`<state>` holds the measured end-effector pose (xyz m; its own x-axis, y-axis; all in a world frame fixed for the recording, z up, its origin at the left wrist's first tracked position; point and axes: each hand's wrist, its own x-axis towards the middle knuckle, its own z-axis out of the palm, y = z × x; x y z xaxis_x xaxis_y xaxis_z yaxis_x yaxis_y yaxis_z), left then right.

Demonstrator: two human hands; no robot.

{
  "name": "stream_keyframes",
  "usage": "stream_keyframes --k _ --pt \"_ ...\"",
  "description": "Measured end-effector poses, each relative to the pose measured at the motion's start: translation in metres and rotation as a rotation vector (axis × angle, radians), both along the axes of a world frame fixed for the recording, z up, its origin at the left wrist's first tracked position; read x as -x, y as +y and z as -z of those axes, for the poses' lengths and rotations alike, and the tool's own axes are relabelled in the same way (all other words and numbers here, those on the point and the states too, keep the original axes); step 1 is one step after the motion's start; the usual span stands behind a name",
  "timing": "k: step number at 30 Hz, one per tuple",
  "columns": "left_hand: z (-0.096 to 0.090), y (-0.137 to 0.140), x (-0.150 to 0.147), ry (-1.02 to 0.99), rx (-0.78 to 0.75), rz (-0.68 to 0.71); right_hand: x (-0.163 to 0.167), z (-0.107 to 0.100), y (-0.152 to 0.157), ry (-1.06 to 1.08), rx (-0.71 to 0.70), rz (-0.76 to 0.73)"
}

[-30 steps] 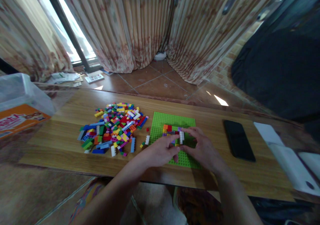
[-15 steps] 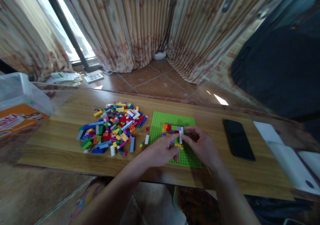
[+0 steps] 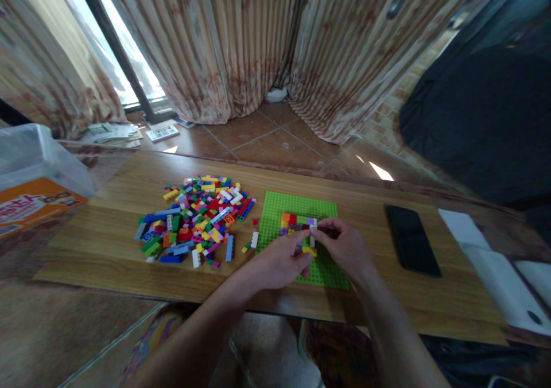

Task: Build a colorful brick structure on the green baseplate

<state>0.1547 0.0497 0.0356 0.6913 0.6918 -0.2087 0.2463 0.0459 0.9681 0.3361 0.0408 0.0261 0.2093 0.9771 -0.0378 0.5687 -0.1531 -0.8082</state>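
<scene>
A green studded baseplate lies on the wooden table with a block of mixed coloured bricks built on its middle. Along the right edge of that block is a white brick. My right hand comes from the right, thumb and index finger closed on the white brick's upper part. From the left, my left hand reaches over the block with its index finger stretched to the white brick and its thumb apart. It covers the block's lower left part. Yellow bricks show below its index finger.
A heap of loose coloured bricks spreads left of the baseplate. A single white brick lies close to the plate's left edge. On the right are a black phone and a white object. A clear plastic tub stands far left.
The view has shifted very slightly. My right fingertips have moved a little up along the white brick; my left hand stays nearly in place.
</scene>
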Motion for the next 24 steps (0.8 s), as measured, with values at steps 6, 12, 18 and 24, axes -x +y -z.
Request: stream_keyframes --k 6,12,18,24 --pt "0.001 0.0 0.001 -0.03 -0.029 -0.016 0.002 0.0 0.0 -0.02 -0.018 -0.018" --pt "0.002 -0.001 0.001 -0.03 -0.034 -0.02 -0.004 -0.001 -0.003 -0.012 -0.007 -0.098" --pt "0.001 -0.001 0.002 -0.011 -0.065 -0.05 -0.017 0.001 -0.002 0.048 0.097 -0.207" --pt "-0.002 -0.001 0.004 -0.001 -0.085 -0.038 -0.016 0.005 -0.002 0.028 0.084 -0.16"
